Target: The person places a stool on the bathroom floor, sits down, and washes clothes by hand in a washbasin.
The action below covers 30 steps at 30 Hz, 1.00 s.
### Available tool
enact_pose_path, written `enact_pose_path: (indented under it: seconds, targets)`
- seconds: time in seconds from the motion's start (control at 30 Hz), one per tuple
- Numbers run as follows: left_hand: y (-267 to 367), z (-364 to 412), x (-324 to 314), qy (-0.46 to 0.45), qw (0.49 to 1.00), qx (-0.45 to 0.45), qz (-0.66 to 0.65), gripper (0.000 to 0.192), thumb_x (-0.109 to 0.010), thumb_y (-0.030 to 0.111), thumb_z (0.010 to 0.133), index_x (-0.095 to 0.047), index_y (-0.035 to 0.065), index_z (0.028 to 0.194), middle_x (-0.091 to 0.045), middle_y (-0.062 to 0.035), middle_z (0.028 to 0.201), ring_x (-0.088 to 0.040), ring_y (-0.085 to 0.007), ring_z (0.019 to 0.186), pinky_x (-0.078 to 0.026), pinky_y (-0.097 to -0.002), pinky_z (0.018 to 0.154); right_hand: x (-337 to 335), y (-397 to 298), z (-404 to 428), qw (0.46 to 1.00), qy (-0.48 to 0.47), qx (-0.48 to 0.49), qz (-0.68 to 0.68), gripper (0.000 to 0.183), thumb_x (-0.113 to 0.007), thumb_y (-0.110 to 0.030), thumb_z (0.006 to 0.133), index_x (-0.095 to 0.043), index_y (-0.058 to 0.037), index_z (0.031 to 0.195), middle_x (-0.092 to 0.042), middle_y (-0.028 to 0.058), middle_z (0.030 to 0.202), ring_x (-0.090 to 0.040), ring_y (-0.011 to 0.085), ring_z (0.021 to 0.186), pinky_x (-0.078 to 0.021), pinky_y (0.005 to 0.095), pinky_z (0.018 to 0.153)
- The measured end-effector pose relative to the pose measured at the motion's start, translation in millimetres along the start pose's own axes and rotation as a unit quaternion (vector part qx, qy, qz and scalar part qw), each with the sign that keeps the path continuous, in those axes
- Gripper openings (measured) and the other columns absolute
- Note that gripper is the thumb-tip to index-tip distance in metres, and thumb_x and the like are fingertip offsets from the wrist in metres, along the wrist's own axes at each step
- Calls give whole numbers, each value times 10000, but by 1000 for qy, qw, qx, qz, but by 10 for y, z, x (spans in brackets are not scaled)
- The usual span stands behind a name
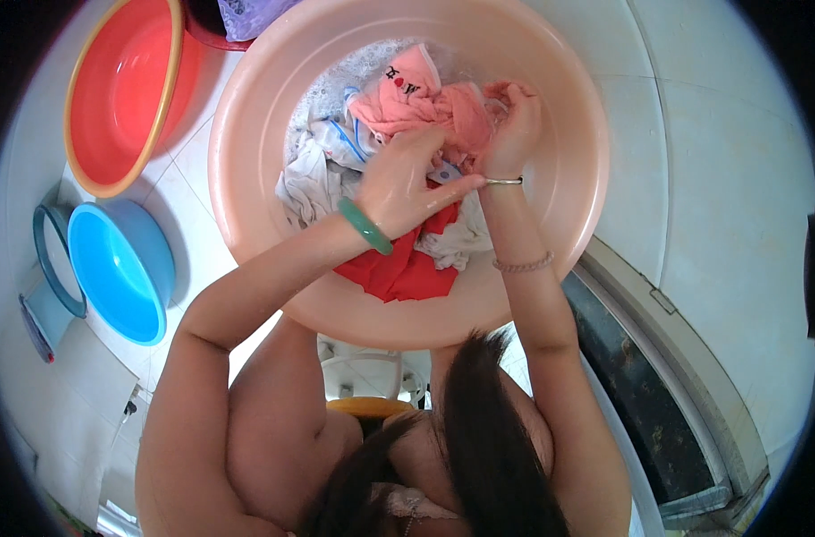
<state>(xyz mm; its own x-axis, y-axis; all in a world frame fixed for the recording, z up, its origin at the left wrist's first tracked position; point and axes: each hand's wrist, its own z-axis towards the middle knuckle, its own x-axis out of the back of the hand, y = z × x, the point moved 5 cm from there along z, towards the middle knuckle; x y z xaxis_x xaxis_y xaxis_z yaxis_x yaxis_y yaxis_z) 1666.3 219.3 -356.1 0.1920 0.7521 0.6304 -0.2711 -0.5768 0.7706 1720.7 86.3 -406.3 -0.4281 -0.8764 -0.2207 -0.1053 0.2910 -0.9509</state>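
A large peach plastic basin [246, 201] holds sudsy water and wet laundry. My right hand [513, 134], a thin metal bangle at its wrist, grips one end of a pink cloth [468, 111] with dark embroidery. Over the pink cloth's lower edge lies my left hand [407, 181], a green bangle on its wrist, the thumb stretched towards the right wrist; its fingertips are partly hidden, so its hold is unclear. Under the hands are a red cloth [407, 268], a whitish cloth [310, 178] and a white cloth with blue trim [337, 142].
At the left stand a red basin with a yellow rim [119, 94] and a blue basin [119, 268] on white tiles. A dark red container [209, 30] holding purple fabric touches the top edge. A dark sill with a metal frame [676, 315] runs along the right.
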Motion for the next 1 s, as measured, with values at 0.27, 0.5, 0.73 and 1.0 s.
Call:
enact_pose_path:
  seconds: [0.27,0.5,0.73,1.0]
  targets:
    - [224,-160,-559,-98,662,355,-653,535,-606,351,824,-456,-12,1188,-570,-49,1051,-531,-140,969,-404,-287,859,-69,-44,-42,969,-28,-89,230,164,-470,-220,838,-508,-63,815,-523,35,740,-484,148,669,-380,271,634]
    - [615,-517,-926,-194,717,289,-604,496,-612,356,817,-536,-34,1115,-577,-84,1092,-539,-121,964,-422,-266,854,-266,-92,-183,861,-129,-264,415,195,-458,-252,832,-515,-73,779,-517,27,723,-463,158,613,-370,267,579]
    - [537,-344,-620,-374,902,89,-196,538,-643,440,743,-581,7,1056,-609,-158,1010,-580,-264,925,-437,-343,837,-278,-479,-380,843,-307,117,-425,297,-564,-292,802,-573,-15,909,-575,49,811,-545,173,623,-438,272,558]
    - [-197,-293,-433,-170,982,-59,56,239,-562,267,750,-624,70,869,-615,-149,841,-588,-287,811,-459,-411,717,-548,-577,-1174,637,-558,286,-448,635,-769,-221,532,-538,-95,1110,-540,105,1130,-522,271,1032,-300,367,1005]
